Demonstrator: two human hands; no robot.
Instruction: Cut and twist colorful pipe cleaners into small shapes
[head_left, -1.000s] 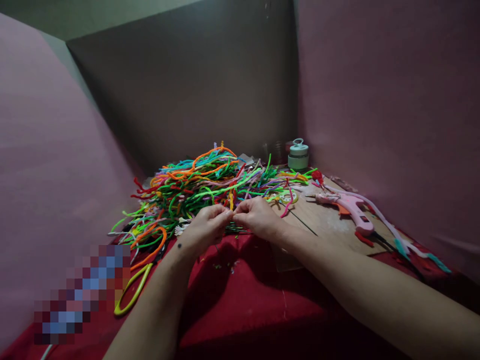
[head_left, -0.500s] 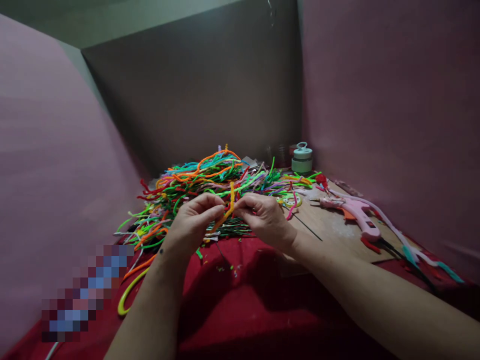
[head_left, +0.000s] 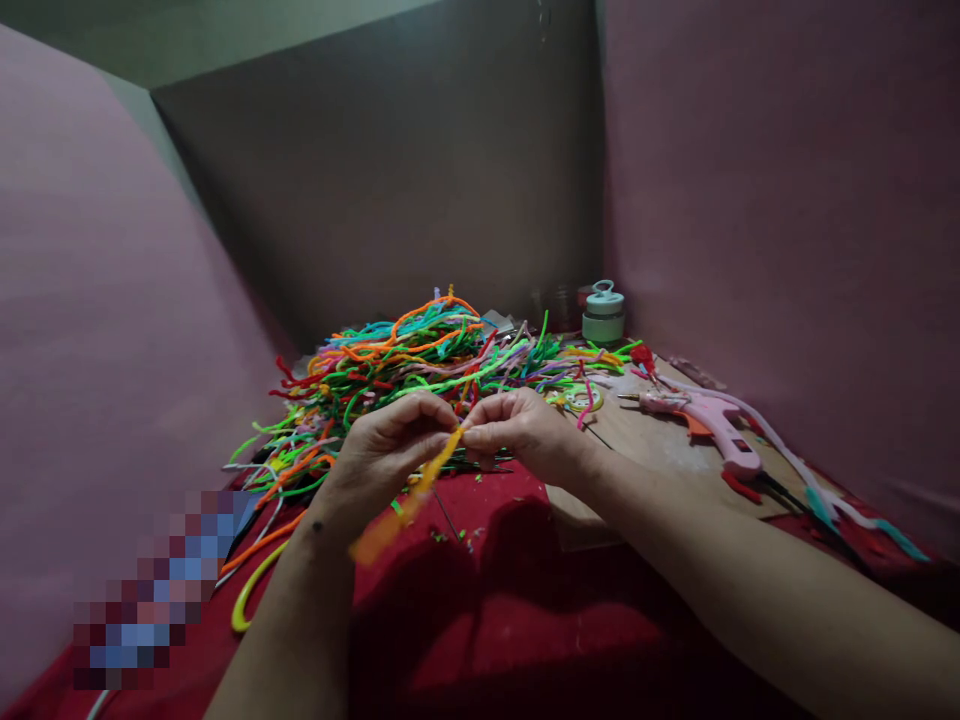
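Note:
My left hand [head_left: 386,450] and my right hand [head_left: 521,432] meet fingertip to fingertip just above the red cloth [head_left: 480,620]. Both pinch the same orange pipe cleaner [head_left: 409,500], which hangs down and to the left from the pinch, blurred by motion. Right behind my hands lies a big tangled heap of pipe cleaners [head_left: 405,370] in green, orange, red, blue and pink.
A pink glue gun [head_left: 712,420] lies on a wooden board [head_left: 652,450] to the right, with its cord trailing away. A small round green container [head_left: 604,315] stands at the back. A yellow-green loop [head_left: 251,595] lies at the left. Pink walls close both sides.
My hands rose from the heap's edge with the orange pipe cleaner. Half a second ago it stood up between my fingers; now its long end swings down to the left.

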